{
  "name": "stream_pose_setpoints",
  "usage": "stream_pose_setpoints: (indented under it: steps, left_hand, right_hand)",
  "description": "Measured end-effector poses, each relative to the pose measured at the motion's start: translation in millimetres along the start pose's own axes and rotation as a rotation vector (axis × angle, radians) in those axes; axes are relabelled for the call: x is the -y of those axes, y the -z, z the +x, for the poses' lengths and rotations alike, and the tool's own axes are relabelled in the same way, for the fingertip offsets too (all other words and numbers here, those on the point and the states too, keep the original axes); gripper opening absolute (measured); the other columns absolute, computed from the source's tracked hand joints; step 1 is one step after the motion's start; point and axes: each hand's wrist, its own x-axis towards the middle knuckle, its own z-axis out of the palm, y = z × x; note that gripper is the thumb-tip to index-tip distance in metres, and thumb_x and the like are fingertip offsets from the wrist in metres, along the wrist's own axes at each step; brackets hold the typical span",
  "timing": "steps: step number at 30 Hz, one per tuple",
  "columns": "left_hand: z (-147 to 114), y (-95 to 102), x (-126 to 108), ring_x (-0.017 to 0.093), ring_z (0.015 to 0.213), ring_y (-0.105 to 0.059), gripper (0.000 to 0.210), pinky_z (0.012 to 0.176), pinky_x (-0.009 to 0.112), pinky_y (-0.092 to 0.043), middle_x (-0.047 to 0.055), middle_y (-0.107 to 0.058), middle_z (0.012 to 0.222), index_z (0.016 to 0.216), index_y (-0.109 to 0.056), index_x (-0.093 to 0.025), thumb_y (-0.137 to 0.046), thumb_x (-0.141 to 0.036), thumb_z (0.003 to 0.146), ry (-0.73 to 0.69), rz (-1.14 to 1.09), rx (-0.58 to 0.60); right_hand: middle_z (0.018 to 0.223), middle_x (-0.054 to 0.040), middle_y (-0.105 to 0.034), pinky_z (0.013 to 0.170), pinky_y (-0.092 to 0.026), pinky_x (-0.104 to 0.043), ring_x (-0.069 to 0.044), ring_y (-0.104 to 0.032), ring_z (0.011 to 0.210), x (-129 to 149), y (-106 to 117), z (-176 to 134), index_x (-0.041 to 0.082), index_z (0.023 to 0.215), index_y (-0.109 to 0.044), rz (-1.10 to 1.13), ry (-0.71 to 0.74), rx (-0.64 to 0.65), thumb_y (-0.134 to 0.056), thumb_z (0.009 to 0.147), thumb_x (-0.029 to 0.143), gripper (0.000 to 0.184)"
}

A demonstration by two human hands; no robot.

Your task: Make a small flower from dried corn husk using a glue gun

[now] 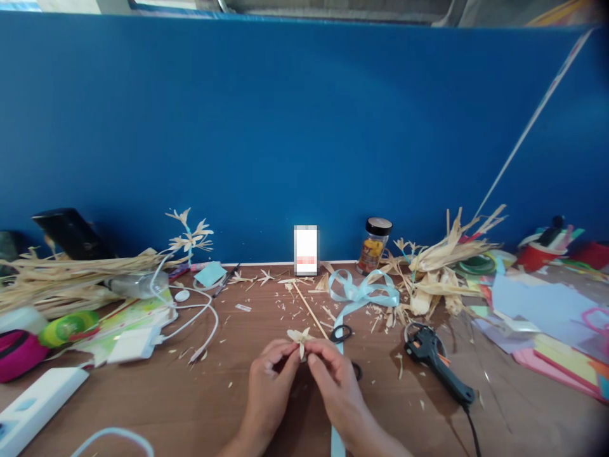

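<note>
A small pale flower (301, 337) made of dried husk strips is pinched between the fingertips of both hands, low in the middle of the head view. My left hand (270, 388) grips its left side with thumb and forefinger, and my right hand (337, 381) has its right side. Just beyond the fingers lies a thin wooden stick (310, 311). Black scissor handles (340, 333) show beside my right hand, partly hidden by it. A light blue ribbon (364, 290) lies looped behind, its tail running under my right forearm. Loose husk flowers (266, 277) rest farther back.
To the right lie a black glue gun (442, 371), a husk bundle (440, 266) and coloured paper (533, 311). A black-lidded jar (374, 246) stands near the blue partition (285, 127). Leftward are white cables (209, 324), a power strip (40, 406) and more husks (71, 276).
</note>
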Motion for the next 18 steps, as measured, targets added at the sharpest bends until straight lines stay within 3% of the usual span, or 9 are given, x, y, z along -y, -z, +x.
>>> stream_pose_setpoints:
  steps: [5, 9, 14, 18]
  left_hand:
    - [1.5, -0.4, 5.1, 0.018, 0.075, -0.058, 0.019, 0.069, 0.025, -0.044, 0.005, -0.065, 0.078, 0.077, -0.069, -0.016, -0.059, -0.032, 0.072, 0.204, -0.209, 0.018]
    - [2.2, -1.8, 9.0, 0.01, 0.055, -0.049, 0.021, 0.055, 0.019, -0.04, -0.001, -0.059, 0.062, 0.076, -0.066, -0.015, -0.063, -0.034, 0.069, 0.385, -0.427, 0.016]
    - [4.8, -0.3, 8.0, 0.006, 0.049, -0.041, 0.02, 0.049, 0.016, -0.035, -0.005, -0.048, 0.055, 0.067, -0.06, -0.014, -0.064, -0.033, 0.068, 0.428, -0.563, 0.0]
    - [3.0, -1.0, 3.6, 0.006, 0.049, -0.04, 0.022, 0.047, 0.015, -0.033, -0.005, -0.046, 0.053, 0.071, -0.06, -0.014, -0.061, -0.035, 0.07, 0.395, -0.48, 0.013]
  right_hand:
    - [0.101, -0.0068, -0.058, 0.068, -0.046, -0.026, -0.018, -0.056, 0.088, -0.9, 1.5, -1.6, 0.022, 0.094, -0.065, 0.043, -0.097, -0.012, -0.047, 0.082, 0.028, 0.023]
    - [0.092, -0.0064, -0.062, 0.062, -0.046, -0.025, -0.017, -0.056, 0.075, 5.1, -0.5, -4.7, 0.02, 0.096, -0.062, 0.052, -0.137, -0.034, -0.047, 0.082, 0.034, 0.025]
    - [0.072, -0.002, -0.06, 0.059, -0.044, -0.024, -0.013, -0.052, 0.062, 4.7, -1.4, -4.9, 0.018, 0.097, -0.056, 0.03, -0.204, -0.08, -0.048, 0.081, 0.036, 0.026]
    - [0.073, -0.0024, -0.06, 0.056, -0.043, -0.023, -0.013, -0.052, 0.06, -1.3, -0.7, -3.4, 0.017, 0.096, -0.055, -0.021, -0.187, -0.045, -0.046, 0.082, 0.034, 0.024]
